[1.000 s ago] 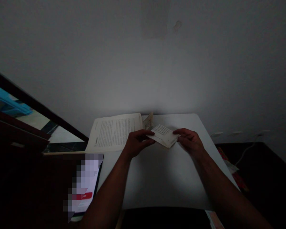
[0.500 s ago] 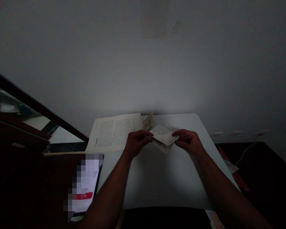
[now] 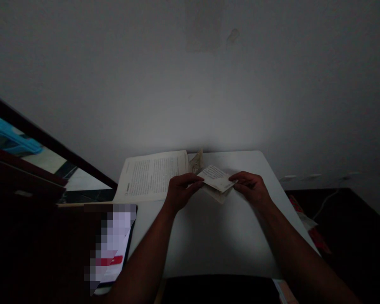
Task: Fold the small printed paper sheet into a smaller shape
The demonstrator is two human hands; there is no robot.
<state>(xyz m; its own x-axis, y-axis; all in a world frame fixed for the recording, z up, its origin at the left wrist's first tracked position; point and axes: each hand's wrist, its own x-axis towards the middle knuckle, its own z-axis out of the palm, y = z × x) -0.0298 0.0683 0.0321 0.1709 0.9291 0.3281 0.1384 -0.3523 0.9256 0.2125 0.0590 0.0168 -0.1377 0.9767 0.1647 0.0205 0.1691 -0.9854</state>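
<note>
Small off-white printed paper [image 3: 215, 176]: folded, not flat yet
Left hand [image 3: 181, 191] and right hand [image 3: 253, 187] each pinch a side corner above the white tabletop [image 3: 209, 245]; near-side layers gape apart.

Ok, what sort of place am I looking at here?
Probably a room in a home, though I can't be sure: a white table by a plain wall, printed pages on it, and a lit screen at its left side.
</note>
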